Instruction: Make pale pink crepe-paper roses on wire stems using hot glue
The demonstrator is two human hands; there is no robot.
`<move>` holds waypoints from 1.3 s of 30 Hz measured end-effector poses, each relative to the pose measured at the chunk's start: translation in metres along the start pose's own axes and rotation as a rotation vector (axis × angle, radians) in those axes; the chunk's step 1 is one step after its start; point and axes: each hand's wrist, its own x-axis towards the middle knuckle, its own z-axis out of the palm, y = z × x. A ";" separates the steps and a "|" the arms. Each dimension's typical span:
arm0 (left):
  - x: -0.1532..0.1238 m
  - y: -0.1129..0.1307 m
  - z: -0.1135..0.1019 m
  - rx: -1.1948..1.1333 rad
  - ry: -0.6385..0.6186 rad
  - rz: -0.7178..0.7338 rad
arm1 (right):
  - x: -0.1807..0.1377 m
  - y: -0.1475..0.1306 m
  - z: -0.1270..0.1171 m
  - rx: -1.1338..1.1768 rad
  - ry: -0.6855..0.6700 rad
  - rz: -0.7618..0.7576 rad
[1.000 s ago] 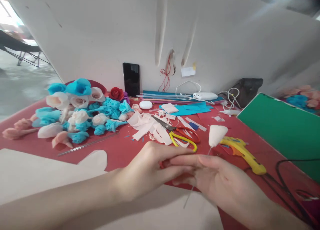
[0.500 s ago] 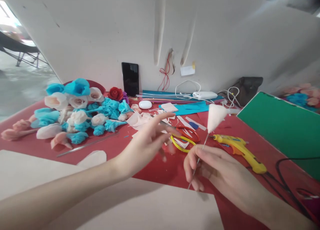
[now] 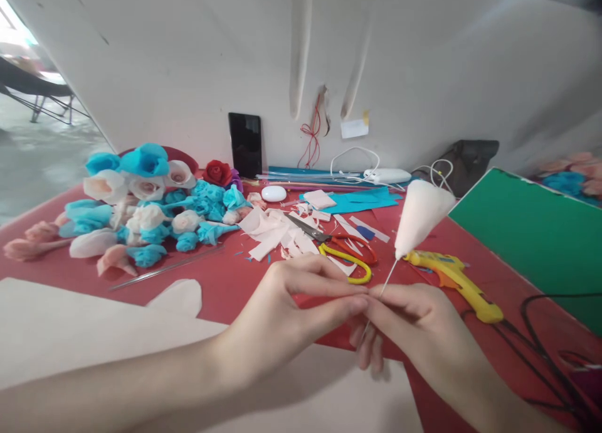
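Observation:
A white, cone-shaped paper flower (image 3: 421, 213) on a thin wire stem (image 3: 388, 276) tilts up and to the right. Its stem is pinched between the thumb and fingers of my right hand (image 3: 418, 326). My left hand (image 3: 291, 314) is closed in a pinch, its fingertips touching those of my right hand beside the stem. Whatever lies between the left fingertips is hidden. Just beyond my hands lie scissors (image 3: 345, 273) with yellow and red handles. Right of the stem rests a yellow glue gun (image 3: 463, 282).
Blue, white and pink paper flowers (image 3: 155, 219) pile up on the left. White paper scraps (image 3: 268, 232) and blue paper (image 3: 362, 199) lie mid-table. A phone (image 3: 245, 145) leans on the wall. A green board (image 3: 531, 238) and black cable (image 3: 540, 364) are on the right. Pale sheets (image 3: 94, 332) lie in front.
My left hand has moved right and down, from spread fingers over the scissors to a pinch against my right fingertips. The flower has shifted slightly right and looks larger.

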 end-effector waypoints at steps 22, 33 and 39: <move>-0.008 -0.005 0.004 -0.640 -0.049 -0.128 | -0.007 0.010 0.008 -0.236 0.022 0.044; 0.003 0.003 -0.002 -0.241 0.057 -0.102 | -0.008 0.007 0.008 -0.219 0.032 0.050; 0.003 -0.001 -0.002 -0.131 -0.007 -0.156 | -0.008 0.009 0.008 -0.305 0.020 0.066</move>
